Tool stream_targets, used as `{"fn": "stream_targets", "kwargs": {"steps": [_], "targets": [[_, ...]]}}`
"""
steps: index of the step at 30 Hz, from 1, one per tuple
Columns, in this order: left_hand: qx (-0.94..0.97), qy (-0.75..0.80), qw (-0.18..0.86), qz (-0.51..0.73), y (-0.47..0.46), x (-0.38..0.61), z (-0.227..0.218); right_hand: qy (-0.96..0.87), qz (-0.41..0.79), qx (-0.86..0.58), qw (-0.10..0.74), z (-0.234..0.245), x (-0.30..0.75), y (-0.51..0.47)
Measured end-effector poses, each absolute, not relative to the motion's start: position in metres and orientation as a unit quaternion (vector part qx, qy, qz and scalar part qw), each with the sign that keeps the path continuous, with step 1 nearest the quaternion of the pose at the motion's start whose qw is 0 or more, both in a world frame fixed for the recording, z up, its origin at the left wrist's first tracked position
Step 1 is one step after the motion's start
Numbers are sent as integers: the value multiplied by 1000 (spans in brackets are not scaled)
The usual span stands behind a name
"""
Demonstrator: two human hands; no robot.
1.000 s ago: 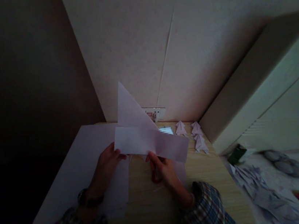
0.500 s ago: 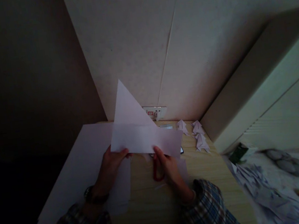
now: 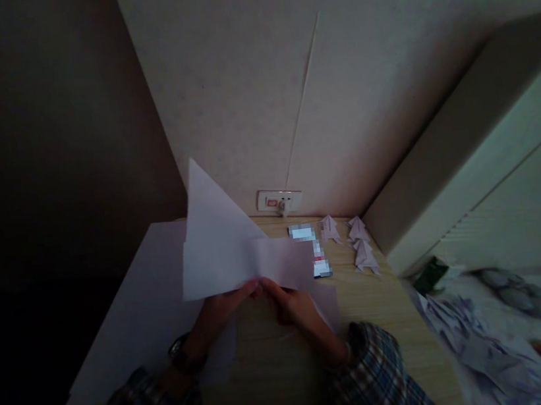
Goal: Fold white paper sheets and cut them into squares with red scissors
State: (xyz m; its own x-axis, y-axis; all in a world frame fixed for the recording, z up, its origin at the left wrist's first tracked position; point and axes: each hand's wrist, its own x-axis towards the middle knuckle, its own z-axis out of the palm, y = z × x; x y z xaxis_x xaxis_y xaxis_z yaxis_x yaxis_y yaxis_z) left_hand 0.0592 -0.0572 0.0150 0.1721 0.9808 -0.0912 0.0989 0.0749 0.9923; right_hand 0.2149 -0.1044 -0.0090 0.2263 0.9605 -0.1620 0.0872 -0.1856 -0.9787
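A folded white paper sheet (image 3: 227, 248), with a triangular flap standing up, is held above the wooden table (image 3: 283, 373). My left hand (image 3: 224, 308) pinches its lower edge from below. My right hand (image 3: 291, 306) pinches the same edge right beside the left, fingertips nearly touching. Both wrists wear plaid sleeves, and a watch (image 3: 180, 347) is on the left one. Something red showed under my right hand earlier; it is hidden now.
Large white sheets (image 3: 135, 313) lie on the table's left part. Three small folded paper figures (image 3: 356, 244) sit at the far right corner near a wall socket (image 3: 277, 199). Crumpled paper scraps (image 3: 474, 348) lie on the floor to the right. The room is dim.
The paper has shifted left and a little lower. My two hands have come together at the middle of its lower edge; before, they held it apart.
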Motion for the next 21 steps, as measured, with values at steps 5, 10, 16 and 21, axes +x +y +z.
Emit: {"fn": "stream_targets", "kwargs": {"steps": [5,10,16,21], "targets": [[549,509,534,392,-58,55,21,-421,480,-595,488,-9,217,-97],[528,533,512,419,-55,48,26,-440,450,-546,553,-6,224,-91],[547,493,558,383,-59,52,19,-440,519,-551,484,-12,218,-98],[550,497,555,378,-60,51,20,-424,502,-543,523,-12,219,-96]]}}
